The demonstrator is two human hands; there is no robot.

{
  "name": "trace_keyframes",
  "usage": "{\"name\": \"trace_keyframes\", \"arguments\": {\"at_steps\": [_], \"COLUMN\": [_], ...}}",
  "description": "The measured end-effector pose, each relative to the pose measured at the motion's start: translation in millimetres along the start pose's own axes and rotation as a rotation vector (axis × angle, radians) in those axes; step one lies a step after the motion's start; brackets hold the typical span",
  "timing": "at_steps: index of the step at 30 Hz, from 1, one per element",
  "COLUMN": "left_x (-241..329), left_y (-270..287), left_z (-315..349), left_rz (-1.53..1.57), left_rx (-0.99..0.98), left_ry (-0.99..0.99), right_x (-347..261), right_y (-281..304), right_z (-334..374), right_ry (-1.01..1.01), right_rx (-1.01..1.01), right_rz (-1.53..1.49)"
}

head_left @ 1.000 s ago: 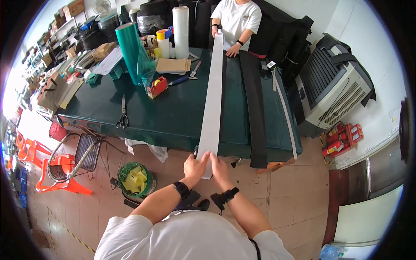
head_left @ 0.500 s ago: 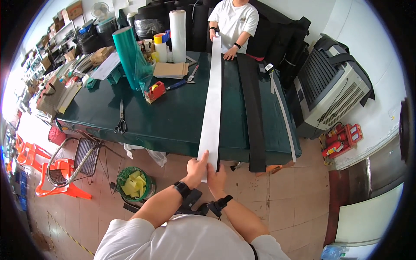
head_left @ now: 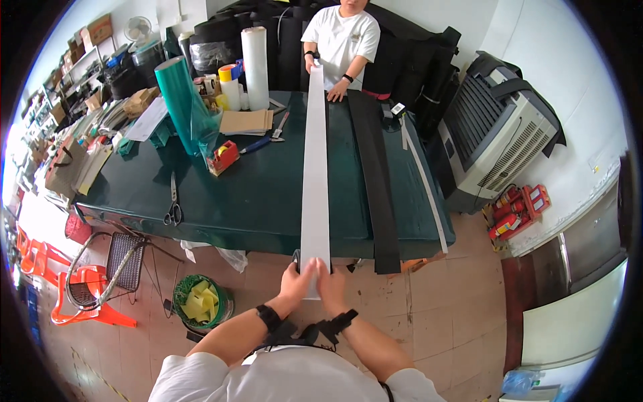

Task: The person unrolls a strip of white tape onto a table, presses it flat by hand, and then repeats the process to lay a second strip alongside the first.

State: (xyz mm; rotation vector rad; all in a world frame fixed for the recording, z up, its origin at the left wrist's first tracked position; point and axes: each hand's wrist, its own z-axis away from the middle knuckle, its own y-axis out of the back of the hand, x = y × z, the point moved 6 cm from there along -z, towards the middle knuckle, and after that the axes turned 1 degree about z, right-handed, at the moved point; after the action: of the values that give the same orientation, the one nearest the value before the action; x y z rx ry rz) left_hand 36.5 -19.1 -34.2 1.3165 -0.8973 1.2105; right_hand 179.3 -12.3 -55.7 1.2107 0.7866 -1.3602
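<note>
A long white strip [head_left: 315, 174] stretches over the table toward me, with a dark edge showing along its right side. Its near end passes the front edge of the table, where my left hand [head_left: 293, 284] grips the left side. My right hand [head_left: 331, 285] closes on the right side, both thumbs lying on the white face near each other. What my fingers do underneath is hidden. At the far end, a co-worker's hand [head_left: 309, 63] holds the strip, while their other hand [head_left: 337, 90] rests beside it on the table.
A black strip [head_left: 375, 187] overhangs the front of the green table [head_left: 248, 194]. Scissors [head_left: 173, 208], a red tape dispenser [head_left: 224, 157] and upright rolls stand or lie to the left. A bin with yellow scraps [head_left: 201, 303] is on the floor; an air cooler [head_left: 499, 134] stands right.
My head view has shifted a little. The strip now lies straighter toward me, and both hands have come slightly nearer to my body, still gripping its end.
</note>
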Motion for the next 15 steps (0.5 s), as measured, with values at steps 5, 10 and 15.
{"name": "trace_keyframes", "arguments": {"at_steps": [5, 10, 15], "left_x": [-11.1, 4.4, 5.0], "left_y": [4.6, 7.9, 5.5], "left_z": [-20.6, -4.4, 23.1], "left_rz": [0.457, -0.108, -0.381], "left_rx": [-0.004, 0.121, 0.054], "left_ry": [0.620, 0.252, -0.151], "right_x": [-7.4, 4.7, -5.8], "right_y": [-4.8, -4.4, -7.4], "right_z": [39.9, -5.3, -15.4], "right_ry": [0.269, 0.108, -0.377], "right_rx": [0.072, -0.068, -0.133], "right_rz": [0.172, -0.102, -0.478]}}
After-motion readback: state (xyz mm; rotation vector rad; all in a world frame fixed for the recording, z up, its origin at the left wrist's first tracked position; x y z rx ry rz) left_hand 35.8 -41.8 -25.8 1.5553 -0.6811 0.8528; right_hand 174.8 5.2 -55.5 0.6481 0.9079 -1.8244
